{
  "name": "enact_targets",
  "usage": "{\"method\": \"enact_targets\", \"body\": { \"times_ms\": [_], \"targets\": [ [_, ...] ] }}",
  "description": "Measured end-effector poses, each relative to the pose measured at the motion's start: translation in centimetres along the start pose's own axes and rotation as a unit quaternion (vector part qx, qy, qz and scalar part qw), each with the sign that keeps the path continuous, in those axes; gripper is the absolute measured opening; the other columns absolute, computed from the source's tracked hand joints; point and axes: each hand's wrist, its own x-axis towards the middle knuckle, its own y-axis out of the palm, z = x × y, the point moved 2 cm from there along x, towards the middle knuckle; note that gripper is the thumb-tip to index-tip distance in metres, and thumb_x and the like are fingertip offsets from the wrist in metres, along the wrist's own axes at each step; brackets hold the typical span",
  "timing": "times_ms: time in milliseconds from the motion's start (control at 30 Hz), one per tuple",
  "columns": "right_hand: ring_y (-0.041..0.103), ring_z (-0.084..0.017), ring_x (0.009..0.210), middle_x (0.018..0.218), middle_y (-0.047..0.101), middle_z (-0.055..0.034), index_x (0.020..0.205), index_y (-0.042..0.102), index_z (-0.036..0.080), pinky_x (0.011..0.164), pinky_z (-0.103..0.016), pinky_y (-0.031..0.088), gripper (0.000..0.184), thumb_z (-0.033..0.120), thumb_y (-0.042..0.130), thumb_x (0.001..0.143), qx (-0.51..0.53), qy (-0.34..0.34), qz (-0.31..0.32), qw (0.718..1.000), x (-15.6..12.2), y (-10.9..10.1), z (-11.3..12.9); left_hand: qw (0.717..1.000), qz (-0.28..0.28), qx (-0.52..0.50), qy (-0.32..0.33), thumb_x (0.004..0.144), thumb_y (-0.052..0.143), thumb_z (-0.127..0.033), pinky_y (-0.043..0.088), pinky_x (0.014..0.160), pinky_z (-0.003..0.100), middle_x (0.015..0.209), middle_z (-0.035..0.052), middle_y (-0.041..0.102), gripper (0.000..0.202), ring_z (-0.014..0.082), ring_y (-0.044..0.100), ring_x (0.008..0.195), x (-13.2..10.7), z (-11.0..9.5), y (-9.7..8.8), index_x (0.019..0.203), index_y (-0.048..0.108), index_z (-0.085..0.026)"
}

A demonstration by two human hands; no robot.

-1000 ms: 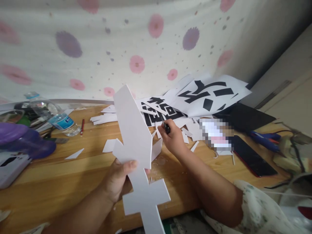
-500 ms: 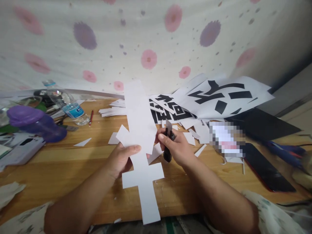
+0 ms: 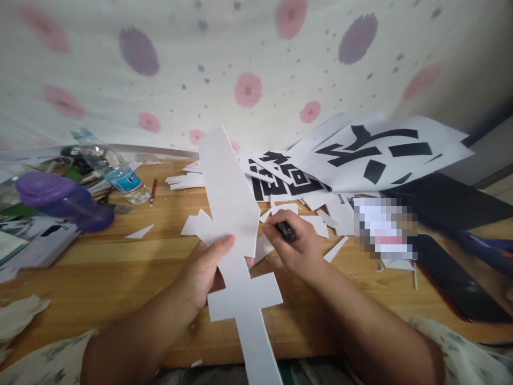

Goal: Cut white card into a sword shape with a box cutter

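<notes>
My left hand (image 3: 206,270) grips a long white sword-shaped cutout (image 3: 232,214) near its middle, thumb on the front. The cutout stands tilted above the wooden table (image 3: 100,278), its pointed tip up and its handle end running off the bottom of the view. My right hand (image 3: 298,248) is closed on a small black craft knife (image 3: 286,231), held right beside the cutout's right edge. The blade's tip is hidden behind the cutout.
White offcuts (image 3: 316,222) and sheets with large black characters (image 3: 372,155) cover the table's far right. A phone (image 3: 457,280) and a dark tablet (image 3: 444,200) lie at the right. A plastic water bottle (image 3: 114,171), red pen (image 3: 152,191) and purple object (image 3: 60,200) sit at the left.
My right hand lifted the knife off the scraps and brought it to the cutout's right edge. My left hand lowered and tilted the cutout slightly.
</notes>
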Motion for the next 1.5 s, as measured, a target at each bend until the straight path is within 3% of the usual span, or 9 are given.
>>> {"method": "enact_targets", "body": {
  "times_ms": [100,167,367,600,900,1067,1500],
  "targets": [
    [0.051,-0.015,0.064,0.071,0.059,0.0,0.08,0.051,0.022,0.059,-0.029,0.039,0.012,0.011,0.051,0.074,-0.125,-0.14,0.019,0.982,-0.2,0.5,0.1,1.0,0.012,0.009,-0.007,0.059,0.08,-0.038,0.044,0.042,0.022,0.052,-0.0005,0.066,0.032,0.0134,0.058,0.043,-0.1,0.1,-0.1,0.081,0.068,-0.017],
    [0.049,-0.016,0.063,0.068,0.056,0.0001,0.078,0.049,0.022,0.058,-0.028,0.037,0.014,0.01,0.048,0.07,-0.16,-0.171,0.013,0.972,-0.3,0.9,0.1,1.0,0.022,0.003,-0.018,0.059,0.08,-0.04,0.045,0.043,0.022,0.051,0.0002,0.065,0.034,0.0136,0.058,0.044,-0.1,0.3,-0.2,0.079,0.068,-0.016],
    [0.048,-0.018,0.063,0.066,0.053,-0.0008,0.073,0.045,0.023,0.058,-0.029,0.036,0.011,0.013,0.048,0.071,-0.178,-0.175,0.024,0.968,-0.2,1.6,0.5,0.998,0.049,-0.022,-0.035,0.063,0.079,-0.042,0.049,0.046,0.022,0.058,0.0011,0.068,0.034,0.0144,0.062,0.049,-0.4,0.7,-0.4,0.078,0.068,-0.014],
    [0.045,-0.018,0.062,0.066,0.051,-0.0005,0.075,0.044,0.023,0.057,-0.029,0.032,0.011,0.014,0.049,0.071,-0.177,-0.171,0.032,0.969,-0.3,1.8,0.3,0.997,0.055,-0.034,-0.048,0.052,0.087,-0.045,0.049,0.043,0.018,0.06,0.0001,0.068,0.041,0.0119,0.063,0.047,-0.6,0.4,-0.5,0.073,0.069,-0.015],
    [0.045,-0.018,0.061,0.066,0.053,-0.0002,0.076,0.045,0.023,0.056,-0.029,0.034,0.015,0.009,0.047,0.07,-0.196,-0.198,0.003,0.96,-0.2,1.8,0.7,0.992,0.113,-0.011,-0.047,0.057,0.084,-0.049,0.044,0.036,0.019,0.06,0.0032,0.07,0.044,0.0145,0.063,0.044,-0.7,0.6,-0.6,0.079,0.07,-0.013],
    [0.043,-0.018,0.061,0.067,0.051,-0.0004,0.077,0.044,0.023,0.055,-0.029,0.032,0.021,0.008,0.046,0.064,-0.197,-0.202,-0.013,0.959,-0.3,1.7,0.5,0.992,0.112,-0.011,-0.052,0.053,0.086,-0.049,0.045,0.036,0.018,0.058,0.0022,0.07,0.044,0.0156,0.065,0.045,-1.1,0.6,-0.5,0.077,0.069,-0.015],
    [0.041,-0.017,0.06,0.067,0.048,0.0003,0.077,0.041,0.024,0.055,-0.028,0.03,0.02,0.008,0.045,0.065,-0.189,-0.174,-0.029,0.966,-0.1,1.6,0.2,0.987,0.146,-0.015,-0.062,0.056,0.085,-0.05,0.042,0.034,0.017,0.062,0.0022,0.071,0.046,0.012,0.06,0.04,-1.2,1.0,-0.1,0.085,0.072,-0.017]
  ]
}}
